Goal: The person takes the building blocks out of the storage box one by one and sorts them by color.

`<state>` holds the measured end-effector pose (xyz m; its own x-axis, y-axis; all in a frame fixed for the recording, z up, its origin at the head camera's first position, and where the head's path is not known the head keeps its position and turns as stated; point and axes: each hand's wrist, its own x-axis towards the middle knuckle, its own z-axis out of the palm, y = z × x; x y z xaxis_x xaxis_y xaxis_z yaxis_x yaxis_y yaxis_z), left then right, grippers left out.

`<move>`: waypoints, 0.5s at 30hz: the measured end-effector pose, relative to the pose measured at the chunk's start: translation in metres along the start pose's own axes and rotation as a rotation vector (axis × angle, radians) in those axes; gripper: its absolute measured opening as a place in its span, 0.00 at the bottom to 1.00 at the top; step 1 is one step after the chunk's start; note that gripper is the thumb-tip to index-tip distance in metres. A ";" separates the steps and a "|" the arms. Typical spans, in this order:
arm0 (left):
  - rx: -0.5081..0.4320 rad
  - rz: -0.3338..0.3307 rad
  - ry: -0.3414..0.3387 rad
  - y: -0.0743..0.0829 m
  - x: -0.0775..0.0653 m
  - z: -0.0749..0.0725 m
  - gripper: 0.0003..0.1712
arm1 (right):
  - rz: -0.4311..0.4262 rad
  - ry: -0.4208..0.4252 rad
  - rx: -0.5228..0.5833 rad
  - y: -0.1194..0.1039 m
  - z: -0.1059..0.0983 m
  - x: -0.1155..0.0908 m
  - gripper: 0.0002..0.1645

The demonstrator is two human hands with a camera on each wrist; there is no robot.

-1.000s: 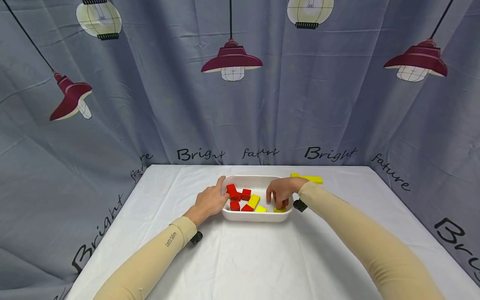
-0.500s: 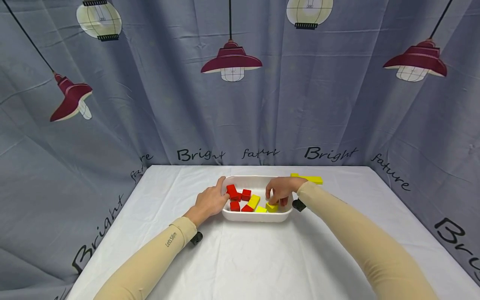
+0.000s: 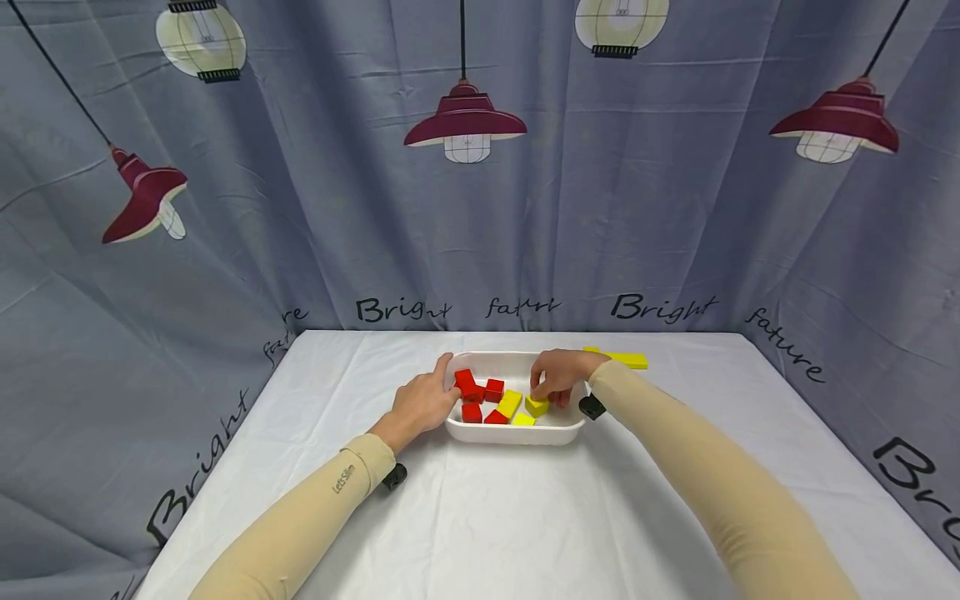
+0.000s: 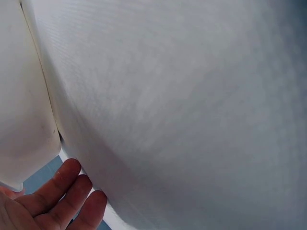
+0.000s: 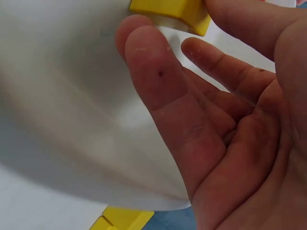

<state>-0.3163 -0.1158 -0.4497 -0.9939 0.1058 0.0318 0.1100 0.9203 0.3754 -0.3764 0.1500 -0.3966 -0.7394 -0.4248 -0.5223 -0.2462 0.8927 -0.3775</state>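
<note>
A white rectangular tray [image 3: 517,435] with rounded corners holds several red and yellow blocks. My left hand [image 3: 426,398] grips its left end, the thumb inside the rim; in the left wrist view the fingers [image 4: 67,179] lie outside the tray wall. Inside the tray's right half, my right hand [image 3: 561,375] pinches a yellow block [image 3: 536,407] low over the floor. That block [image 5: 168,9] shows at the top of the right wrist view, thumb against one end and fingertips near the other. Just left of it lie a longer yellow block [image 3: 509,404] and a yellow piece [image 3: 523,420].
Red blocks, among them one cube [image 3: 494,390] and another cube [image 3: 471,412], sit in the tray's left half. Behind the tray's right corner, yellow pieces [image 3: 630,360] lie on the white cloth [image 3: 510,517]. A grey printed curtain [image 3: 337,208] hangs behind the table.
The right hand has shifted slightly left and away from me, and the yellow block has moved with it from the tray's right front corner toward the other yellow blocks. The left hand stays put.
</note>
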 end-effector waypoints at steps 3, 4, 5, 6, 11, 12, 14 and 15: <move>0.003 -0.002 0.001 0.000 0.000 0.000 0.39 | 0.002 0.002 -0.001 0.000 -0.001 0.003 0.12; 0.003 -0.003 0.001 -0.001 0.000 0.000 0.39 | 0.000 0.003 -0.003 -0.001 -0.001 0.003 0.12; 0.002 -0.003 0.000 -0.001 0.000 0.000 0.39 | 0.001 0.001 -0.001 -0.001 -0.001 0.004 0.12; 0.001 -0.003 0.000 -0.001 0.000 0.000 0.39 | 0.003 0.002 0.001 -0.001 -0.002 0.004 0.12; -0.011 0.001 0.002 0.000 0.000 0.000 0.39 | 0.031 0.003 0.008 -0.003 -0.003 0.006 0.12; -0.013 0.000 0.002 0.000 0.000 0.000 0.39 | 0.036 0.005 0.005 -0.004 -0.003 0.006 0.12; -0.013 0.000 0.002 0.000 0.000 0.000 0.39 | 0.044 0.007 0.002 -0.006 -0.003 0.006 0.12; -0.012 -0.001 0.001 0.001 0.000 -0.001 0.39 | 0.046 0.009 0.003 -0.006 -0.004 0.006 0.12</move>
<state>-0.3160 -0.1155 -0.4488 -0.9940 0.1048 0.0323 0.1091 0.9157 0.3867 -0.3818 0.1425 -0.3948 -0.7554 -0.3815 -0.5327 -0.2093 0.9109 -0.3556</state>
